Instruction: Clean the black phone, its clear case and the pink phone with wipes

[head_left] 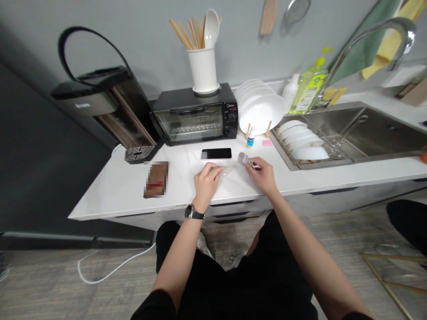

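Note:
My left hand [207, 183], a black watch on its wrist, is over the counter with thumb and fingers pinched on a small clear piece [227, 170], too faint to name. My right hand [264, 175] is closed around a small grey crumpled item [243, 158], perhaps cloth or a wrapper. Just beyond my left hand lies a dark phone [216, 154]. A little white bottle with a blue label [250, 138] stands upright past my right hand, beside a small pink pad [267, 142].
Behind are a black toaster oven [196, 121] bearing a utensil holder [203, 71], and white plates [262, 111] in a rack. The sink [383, 133] with bowls is right. A tall drink machine [116, 111] and a blurred brown item [156, 179] are left.

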`<action>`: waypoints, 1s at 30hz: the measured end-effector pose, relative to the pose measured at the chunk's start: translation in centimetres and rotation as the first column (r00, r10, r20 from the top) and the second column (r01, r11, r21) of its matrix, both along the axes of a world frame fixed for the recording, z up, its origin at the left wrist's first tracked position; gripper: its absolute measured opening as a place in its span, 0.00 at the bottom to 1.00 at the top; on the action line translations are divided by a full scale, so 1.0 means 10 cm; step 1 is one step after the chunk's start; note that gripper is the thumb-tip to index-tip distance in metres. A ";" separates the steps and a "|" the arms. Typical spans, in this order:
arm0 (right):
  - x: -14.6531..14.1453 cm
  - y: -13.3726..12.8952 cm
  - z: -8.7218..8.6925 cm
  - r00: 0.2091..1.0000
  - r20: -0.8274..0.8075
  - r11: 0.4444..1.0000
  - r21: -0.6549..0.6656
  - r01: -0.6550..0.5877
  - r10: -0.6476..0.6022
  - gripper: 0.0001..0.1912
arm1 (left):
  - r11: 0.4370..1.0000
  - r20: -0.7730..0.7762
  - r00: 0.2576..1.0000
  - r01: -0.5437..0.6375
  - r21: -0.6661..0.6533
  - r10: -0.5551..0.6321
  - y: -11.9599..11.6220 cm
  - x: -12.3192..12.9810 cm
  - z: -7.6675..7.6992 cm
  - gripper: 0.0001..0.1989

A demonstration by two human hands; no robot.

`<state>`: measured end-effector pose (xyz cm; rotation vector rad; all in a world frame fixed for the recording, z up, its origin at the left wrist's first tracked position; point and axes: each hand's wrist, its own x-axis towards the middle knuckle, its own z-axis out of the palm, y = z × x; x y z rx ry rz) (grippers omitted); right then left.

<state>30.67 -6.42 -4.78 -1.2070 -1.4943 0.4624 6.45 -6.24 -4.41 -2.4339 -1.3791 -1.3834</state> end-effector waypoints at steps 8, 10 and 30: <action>-0.46 -0.24 -0.02 1.000 -0.017 1.000 0.006 0.003 -0.003 0.18 | 0.993 -0.084 0.991 0.097 -0.063 -0.102 -0.01 0.01 0.06 0.15; -0.57 -0.31 0.01 1.000 0.002 0.999 0.053 0.013 -0.013 0.16 | 0.989 -0.060 0.990 0.127 -0.078 -0.131 -0.02 0.00 0.06 0.14; -0.53 -0.50 0.07 0.900 0.423 0.890 0.444 -0.104 -0.106 0.17 | 0.954 0.144 0.948 0.295 -0.054 -0.285 -0.10 -0.10 -0.01 0.17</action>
